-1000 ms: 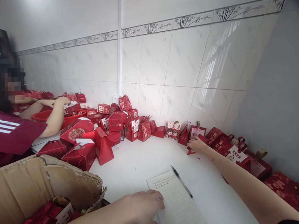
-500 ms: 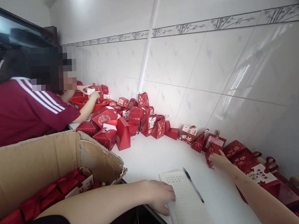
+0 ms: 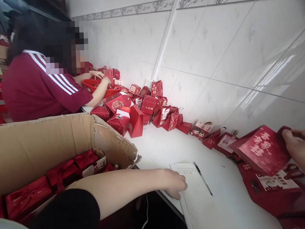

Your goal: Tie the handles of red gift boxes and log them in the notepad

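Observation:
On the right, my right hand (image 3: pixel 300 146) is closed on the top of a red gift box (image 3: pixel 265 150) with pale lettering, holding it tilted above other red boxes. My left hand (image 3: pixel 175 183) rests palm down on the left edge of a lined notebook (image 3: pixel 198 199), its fingers loosely bent and grasping nothing. Handwriting fills the top lines of the page. A black pen (image 3: pixel 203 179) lies along the notebook's right side. Beneath the lifted box is a red box with a white label (image 3: pixel 277 181) and a ribbon handle.
Several red gift boxes (image 3: pixel 136 121) line the white table (image 3: pixel 158 144) along the tiled wall. A torn cardboard carton (image 3: pixel 68 137) holding red ribboned boxes stands at left. Beyond it, a person in a maroon shirt (image 3: pixel 39 91) reaches over a red basket (image 3: pixel 88 85).
My right hand has moved right from a small red item and now holds up a lettered gift box. My left hand stays on the notebook. The view has shifted.

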Demonstrator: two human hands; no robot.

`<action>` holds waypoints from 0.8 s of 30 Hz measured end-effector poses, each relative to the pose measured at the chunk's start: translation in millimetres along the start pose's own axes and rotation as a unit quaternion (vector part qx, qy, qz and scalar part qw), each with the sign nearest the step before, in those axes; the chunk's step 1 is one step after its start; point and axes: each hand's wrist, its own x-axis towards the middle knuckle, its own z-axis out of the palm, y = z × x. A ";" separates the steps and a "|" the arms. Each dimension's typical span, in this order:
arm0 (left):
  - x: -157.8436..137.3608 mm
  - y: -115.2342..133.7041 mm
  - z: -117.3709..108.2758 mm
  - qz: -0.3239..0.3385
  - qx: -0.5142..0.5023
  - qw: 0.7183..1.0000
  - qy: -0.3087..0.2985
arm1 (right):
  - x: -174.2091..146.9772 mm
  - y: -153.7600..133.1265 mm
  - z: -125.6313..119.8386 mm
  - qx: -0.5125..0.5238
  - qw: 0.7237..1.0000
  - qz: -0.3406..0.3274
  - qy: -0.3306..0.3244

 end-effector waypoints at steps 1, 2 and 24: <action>-1.1 -0.6 -1.1 -0.003 -0.006 1.000 0.006 | -5.9 -17.8 -6.0 0.014 0.999 0.026 0.042; -2.5 -1.3 -2.3 -0.009 -0.009 1.000 0.014 | -12.5 -36.2 -10.2 0.034 0.998 0.017 0.048; -13.5 -21.6 -45.6 -0.111 -0.264 0.845 0.452 | -176.2 -185.3 76.3 0.522 0.829 -0.113 -0.165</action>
